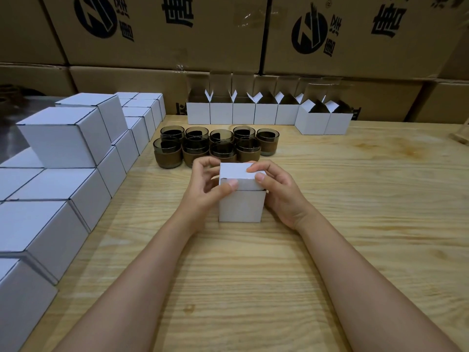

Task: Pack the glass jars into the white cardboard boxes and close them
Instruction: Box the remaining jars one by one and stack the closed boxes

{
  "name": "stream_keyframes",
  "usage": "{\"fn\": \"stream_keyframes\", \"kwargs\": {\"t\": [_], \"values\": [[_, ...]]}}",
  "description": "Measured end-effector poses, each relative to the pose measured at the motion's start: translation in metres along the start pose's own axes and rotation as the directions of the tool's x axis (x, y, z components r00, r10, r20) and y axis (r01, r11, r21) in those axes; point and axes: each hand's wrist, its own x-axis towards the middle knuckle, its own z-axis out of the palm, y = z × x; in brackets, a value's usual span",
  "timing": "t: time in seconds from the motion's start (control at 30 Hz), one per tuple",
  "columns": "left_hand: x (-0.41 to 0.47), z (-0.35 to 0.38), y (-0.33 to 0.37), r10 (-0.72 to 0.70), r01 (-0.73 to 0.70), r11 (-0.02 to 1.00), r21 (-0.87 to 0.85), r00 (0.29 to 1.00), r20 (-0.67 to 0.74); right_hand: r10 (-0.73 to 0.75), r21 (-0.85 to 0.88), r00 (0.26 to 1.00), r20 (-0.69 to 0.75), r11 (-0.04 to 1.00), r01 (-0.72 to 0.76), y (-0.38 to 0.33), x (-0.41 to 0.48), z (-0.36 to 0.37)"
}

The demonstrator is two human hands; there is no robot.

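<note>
— Where's the trouble?
— In your white box (241, 199), standing mid-table (342, 212). The lid's front flap seems to ride outside the wall, so pressing down could crease it or tip the box.
— My grip?
— Your left hand (206, 185) and right hand (278, 190) both pinch the lid, thumbs on the flap.
— Its look?
— Plain matte card with crisp edges; contents hidden. Dark glass jars (215, 146) wait just behind, open boxes (266, 114) beyond.

Pale wood-grain table (355, 212), wall of big brown cartons (162, 52) along the far side, black printed logos (308, 34), clear tape (250, 15) on one
</note>
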Motion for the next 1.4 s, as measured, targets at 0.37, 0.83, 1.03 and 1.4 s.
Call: {"fn": "stream_keyframes", "kwargs": {"t": [0.37, 0.83, 1.03, 1.4], "values": [[-0.004, -0.003, 0.012, 0.046, -0.053, 0.992, 0.114, 0.997, 0.063, -0.014, -0.037, 1.000, -0.012, 0.999, 0.013, 0.001, 0.001, 0.001], [0.002, -0.006, 0.003, -0.044, 0.042, 0.997, 0.066, 0.999, 0.021, 0.103, -0.067, 0.993, 0.055, 0.993, -0.099, -0.003, 0.002, -0.013], [-0.008, 0.001, 0.002, 0.286, -0.136, 0.849, 0.510, 0.931, -0.227, 0.056, -0.009, 0.997, 0.060, 0.998, -0.056, 0.004, 0.000, -0.016], [-0.009, 0.004, 0.024, 0.148, -0.012, 0.712, 0.702, 0.980, -0.133, 0.124, 0.044, 0.991, 0.052, 0.991, -0.126, 0.001, 0.004, -0.016]]}}
